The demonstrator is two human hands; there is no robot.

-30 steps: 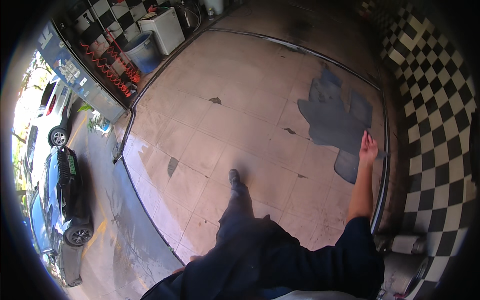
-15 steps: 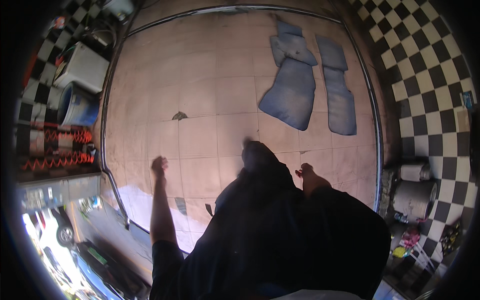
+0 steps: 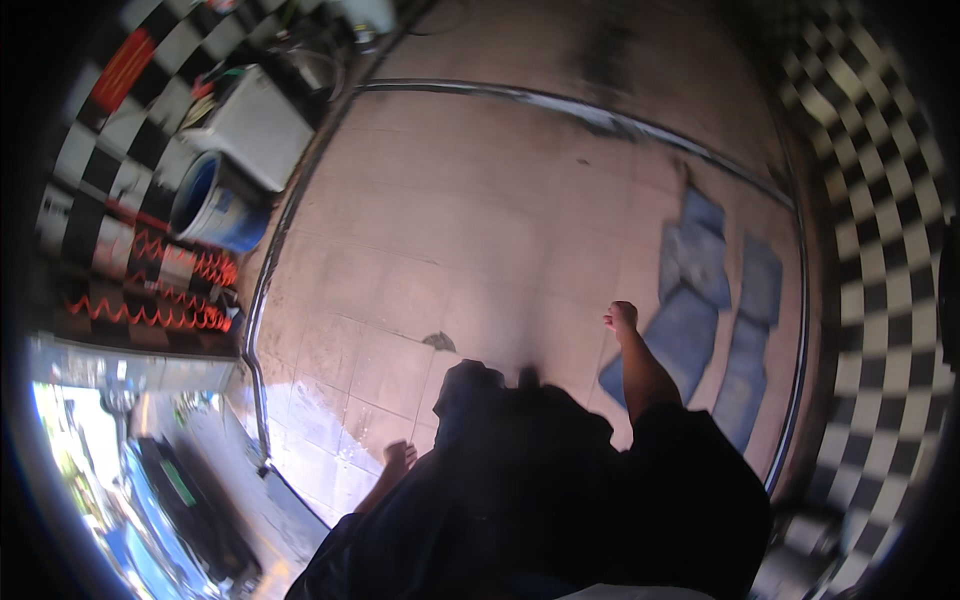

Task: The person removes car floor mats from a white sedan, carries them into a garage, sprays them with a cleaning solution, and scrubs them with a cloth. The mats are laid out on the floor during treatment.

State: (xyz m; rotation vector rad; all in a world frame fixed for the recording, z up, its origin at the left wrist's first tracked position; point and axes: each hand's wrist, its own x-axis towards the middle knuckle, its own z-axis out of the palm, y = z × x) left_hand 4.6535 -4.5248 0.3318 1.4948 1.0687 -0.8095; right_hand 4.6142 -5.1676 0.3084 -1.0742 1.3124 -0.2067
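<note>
Hands: right hand (image 3: pixel 621 318) curled like a loose fist, nothing visible in it, raised above the tiled floor (image 3: pixel 480 240), just left of the mats (image 3: pixel 692 270) in our view and seemingly apart from them; left hand (image 3: pixel 400 455) low beside our dark clothing (image 3: pixel 540 480), palm hidden, so we cannot tell its grip
Mats: blue-grey, flat, in two rows near the floor's right edge; our right forearm (image 3: pixel 648 375) crosses before one
Floor's left edge: blue bucket (image 3: pixel 235 222) and white box (image 3: pixel 265 130) just beyond it
Risk: a mat could slide or fold if our step caught its edge; the dark patch (image 3: pixel 438 342) might trip us, if it is broken tile
Change: half a second ago our left hand was forward and the right nearer us; now they have swapped, and the mats appear farther right
</note>
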